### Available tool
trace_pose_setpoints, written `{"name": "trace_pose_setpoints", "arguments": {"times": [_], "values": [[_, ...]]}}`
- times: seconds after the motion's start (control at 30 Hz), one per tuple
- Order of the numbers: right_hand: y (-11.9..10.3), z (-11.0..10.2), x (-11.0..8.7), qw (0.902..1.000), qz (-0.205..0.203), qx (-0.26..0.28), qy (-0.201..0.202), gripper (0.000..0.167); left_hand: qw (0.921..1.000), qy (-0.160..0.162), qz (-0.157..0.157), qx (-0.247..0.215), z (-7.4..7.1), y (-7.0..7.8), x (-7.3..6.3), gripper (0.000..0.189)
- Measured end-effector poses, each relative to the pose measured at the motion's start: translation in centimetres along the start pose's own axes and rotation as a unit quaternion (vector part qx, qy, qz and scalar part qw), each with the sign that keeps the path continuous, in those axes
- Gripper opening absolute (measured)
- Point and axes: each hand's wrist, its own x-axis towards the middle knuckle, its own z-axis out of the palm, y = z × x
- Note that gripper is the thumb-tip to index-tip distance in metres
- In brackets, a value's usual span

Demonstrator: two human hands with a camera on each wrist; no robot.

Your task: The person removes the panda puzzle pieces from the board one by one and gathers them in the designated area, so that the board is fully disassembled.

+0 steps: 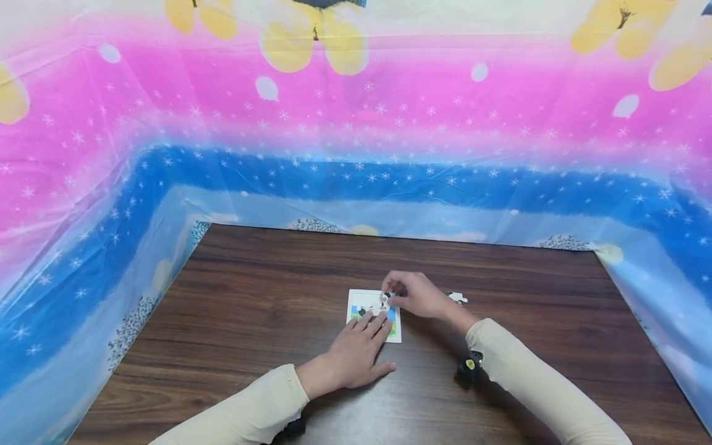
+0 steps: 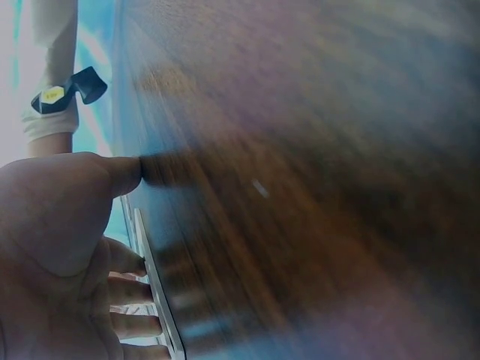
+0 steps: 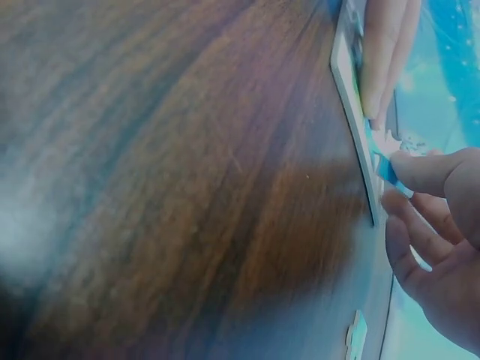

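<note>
A small jigsaw puzzle in a white-framed tray (image 1: 367,292) lies on the table, its picture partly covered by fingers. My left hand (image 1: 358,353) rests with extended fingers on the tray's lower part, thumb out to the right. In the left wrist view those fingertips (image 2: 146,325) lie along the tray's edge. At the upper right of the tray, my right hand (image 1: 421,295) pinches a white-and-dark jigsaw piece (image 1: 385,300) between thumb and fingers. The right wrist view shows the held piece's blue part (image 3: 388,172) tilted above the tray rim (image 3: 351,97).
Another jigsaw piece (image 1: 458,298) lies on the dark wooden table (image 1: 256,290), right of the tray and beyond the right wrist. A black wrist camera (image 1: 469,368) sits under the right sleeve. A colourful patterned cloth (image 1: 356,136) surrounds the table's back and sides.
</note>
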Motion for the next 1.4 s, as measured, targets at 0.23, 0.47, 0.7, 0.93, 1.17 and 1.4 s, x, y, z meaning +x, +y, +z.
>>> {"name": "trace_pose_setpoints", "arguments": {"times": [0.23,0.47,0.7,0.93,1.17,1.4], "values": [[0.6,-1.3,-0.8,0.9984,0.038,0.031,0.029,0.014,1.0000,-0.001,-0.001,-0.003,0.1,-0.1,0.2,0.079],[1.9,-3.6,-3.3,0.9962,0.056,0.039,0.055,0.009,1.0000,0.003,0.001,-0.009,0.1,0.0,0.0,0.079],[3.4,-5.7,-5.9,0.9931,0.077,0.001,0.088,0.014,1.0000,0.009,-0.001,-0.002,0.0,0.0,-0.2,0.079],[4.6,-7.4,-7.9,0.9890,0.113,-0.011,0.095,0.020,0.9997,0.024,0.003,-0.003,0.1,0.1,-0.2,0.078],[6.5,-8.7,-10.0,0.9815,0.157,-0.038,0.103,0.021,0.9998,0.019,0.008,-0.005,0.3,0.6,-0.2,0.078],[8.8,-9.3,-11.9,0.9753,0.187,-0.061,0.101,0.021,1.0000,0.002,0.002,0.008,0.4,0.9,-0.1,0.078]]}}
